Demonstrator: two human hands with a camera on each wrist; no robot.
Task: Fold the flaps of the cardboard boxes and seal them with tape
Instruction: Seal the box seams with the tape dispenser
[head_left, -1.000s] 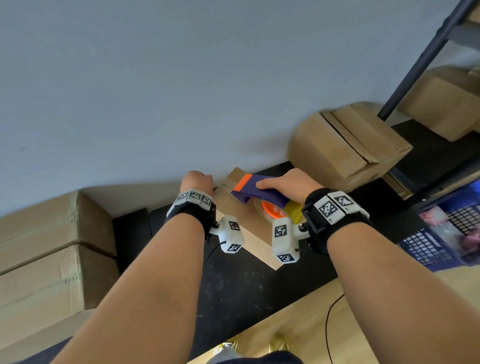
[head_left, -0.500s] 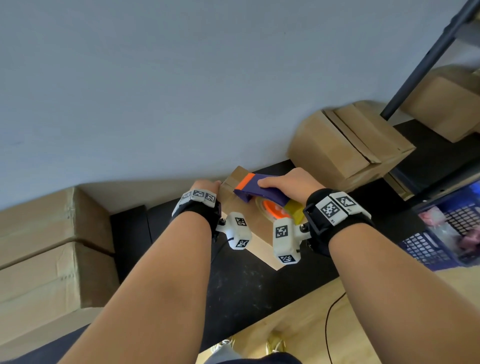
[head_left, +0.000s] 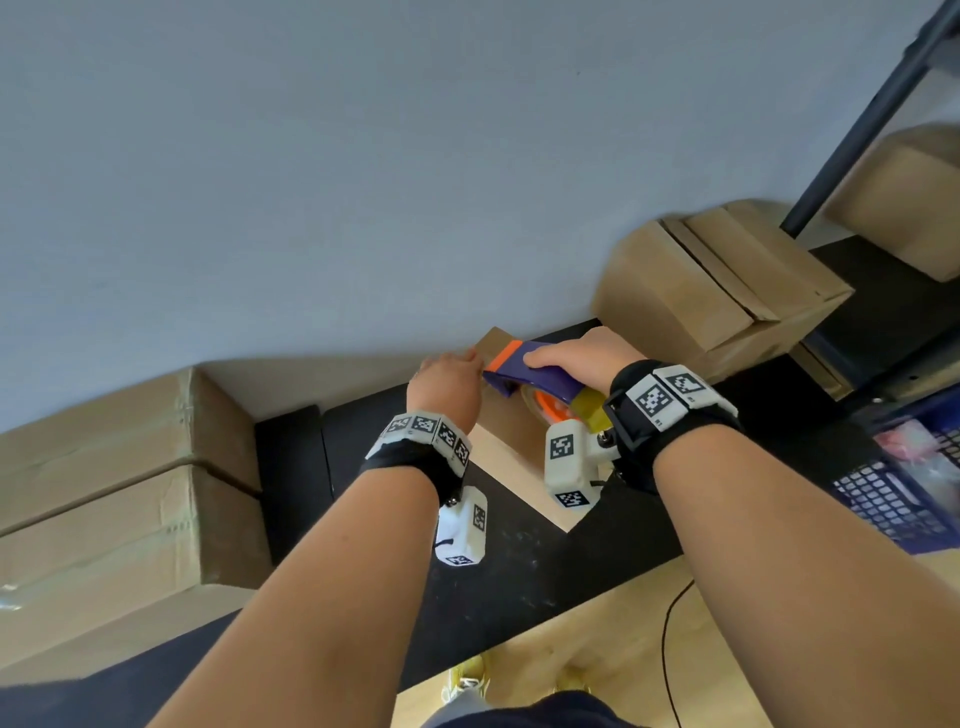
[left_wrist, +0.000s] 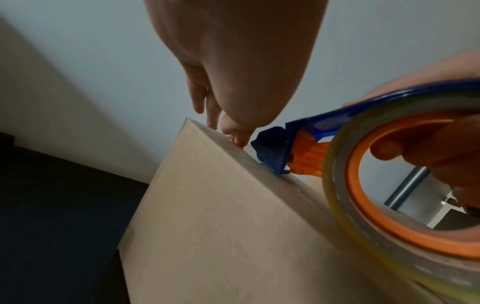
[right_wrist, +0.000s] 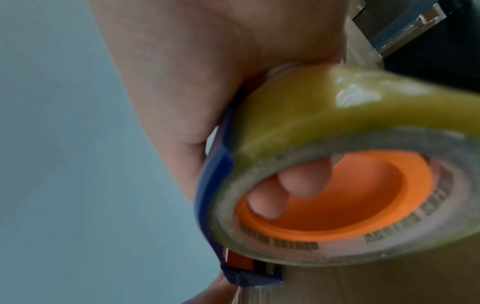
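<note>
The cardboard box (head_left: 511, 434) sits on the dark surface (head_left: 524, 577) close to the pale wall (head_left: 415, 156), and in the head view most of its top is hidden beneath both hands and the wrist cameras, so the flaps and seam cannot be made out there. The right hand (head_left: 582, 358) has its grip clamped on the tape dispenser (head_left: 530, 376): the palm lies over the blue frame and, in the right wrist view, fingertips (right_wrist: 298, 185) curl into the orange core of the tape roll (right_wrist: 337, 127), which is blurred and cut off at the frame's right edge. The dispenser's blue and orange nose touches the box's top edge near the far corner. The left hand (head_left: 447, 382) reaches to that same edge just beside the nose; the left wrist view shows its fingertips (left_wrist: 239, 135) touching the cardboard with the fingers extended, grip apart, though the palm blocks much of them. Whether tape is laid along the top cannot be told. Other boxes (head_left: 119, 488) stand at left and right, partly cut off, as is a blue basket (head_left: 904, 488).
</note>
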